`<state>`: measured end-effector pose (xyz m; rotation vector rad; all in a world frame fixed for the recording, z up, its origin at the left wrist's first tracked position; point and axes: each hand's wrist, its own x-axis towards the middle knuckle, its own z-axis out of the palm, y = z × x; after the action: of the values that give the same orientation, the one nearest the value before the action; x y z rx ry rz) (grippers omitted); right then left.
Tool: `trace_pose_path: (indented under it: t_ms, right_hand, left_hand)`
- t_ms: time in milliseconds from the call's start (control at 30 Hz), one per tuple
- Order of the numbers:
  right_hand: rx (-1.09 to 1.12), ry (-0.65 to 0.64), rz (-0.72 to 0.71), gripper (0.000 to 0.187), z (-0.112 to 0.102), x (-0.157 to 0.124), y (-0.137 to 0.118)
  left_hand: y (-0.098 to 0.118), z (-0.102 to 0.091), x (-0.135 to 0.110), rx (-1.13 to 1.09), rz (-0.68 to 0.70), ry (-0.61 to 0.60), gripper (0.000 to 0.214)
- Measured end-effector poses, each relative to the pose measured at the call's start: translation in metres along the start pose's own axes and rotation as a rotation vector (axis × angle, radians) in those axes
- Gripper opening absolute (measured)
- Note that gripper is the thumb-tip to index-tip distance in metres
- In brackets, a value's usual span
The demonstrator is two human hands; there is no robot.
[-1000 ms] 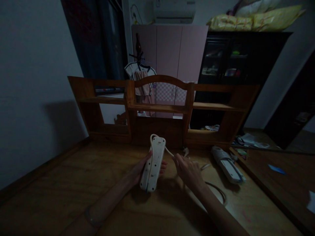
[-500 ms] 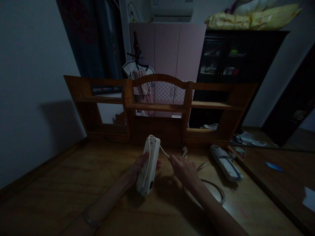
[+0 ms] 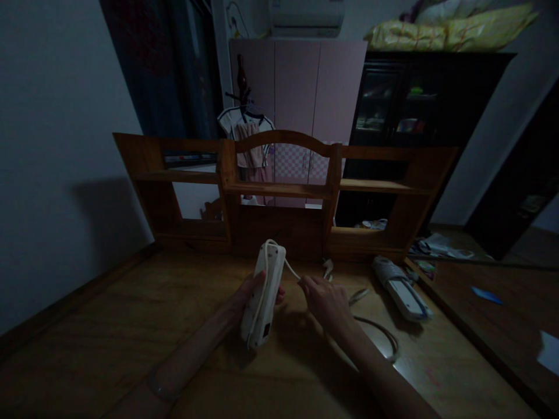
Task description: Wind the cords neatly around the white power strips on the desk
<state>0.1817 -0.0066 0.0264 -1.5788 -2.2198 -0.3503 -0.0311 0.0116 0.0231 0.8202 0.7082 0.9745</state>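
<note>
Wall side: over on the far left, a pale wall rises beside the wooden table, a rounded shadow lying on it.
Left wrist: a thin band circles it.
Left hand: wrapped round a white power strip, thumb on the near side, fingertips showing past the right edge.
Power strip: here's the centre of attention, in the left hand in front of the wooden shelf unit, tilted, its top end leaning right, a dark patch low on its side.
Cord: a pale line, running lengthwise along the strip, looping at the top end and stretching across to the other hand.
Right hand: fingers closed, pinching that cord just right of the strip.
Plug: on the table, just beyond the right hand.
Cable loop: curving on the table by the right forearm.
Second strip: lying to the right, grey cord wound round its far end.
Far right: a blue card lies flat on a brown surface.
</note>
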Motion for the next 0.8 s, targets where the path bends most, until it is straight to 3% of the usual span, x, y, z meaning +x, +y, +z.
trace_pose_path:
  t_ms: [367,567,800]
  right_hand:
    - [0.046,-0.018,-0.035,0.017,0.004,0.000,0.001]
    - [0.031,-0.010,-0.027,0.016,0.005,0.000,0.000]
    - [0.058,0.011,-0.062,0.016,0.016,0.003,0.006]
  left_hand:
    - [-0.005,-0.004,-0.002,0.139,0.073,-0.124,0.047]
    - [-0.004,-0.001,0.000,0.133,0.095,-0.098,0.041]
    - [0.002,0.003,0.006,0.103,0.116,0.040,0.035]
